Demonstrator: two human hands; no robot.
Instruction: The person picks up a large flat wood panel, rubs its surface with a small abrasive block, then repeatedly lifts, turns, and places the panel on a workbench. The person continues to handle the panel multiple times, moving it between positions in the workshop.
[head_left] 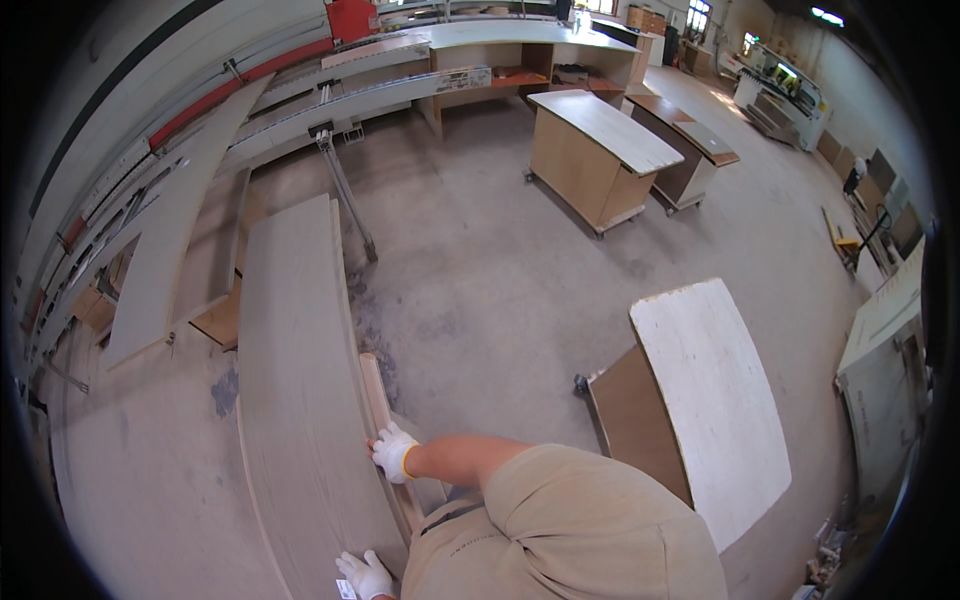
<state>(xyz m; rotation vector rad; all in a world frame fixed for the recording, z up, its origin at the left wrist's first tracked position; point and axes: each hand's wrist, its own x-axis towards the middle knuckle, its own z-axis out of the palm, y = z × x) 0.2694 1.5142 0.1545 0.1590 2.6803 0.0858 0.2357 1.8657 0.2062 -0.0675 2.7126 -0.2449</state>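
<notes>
A long grey wood-grain board [300, 370] lies lengthwise at the left, in front of my body. My right hand [393, 452], in a white glove with a yellow cuff, is closed over the board's near long edge, some fingertips showing bare. Beside that edge runs a narrow pale wooden strip [374, 388], partly under my right hand. My left hand [367, 576], also white-gloved, rests flat on the board with its fingers spread, near the picture's lower edge. A small white label [346, 589] sits beside its fingers. What supports the board is mostly hidden.
A white-topped wheeled cart [715, 400] stands close on my right. Farther off are another wheeled cabinet [590, 165] and a dark-topped one [690, 150]. A long machine with rails [350, 105] and a slanting metal leg [347, 195] spans the far left. Another panel [185, 225] lies there.
</notes>
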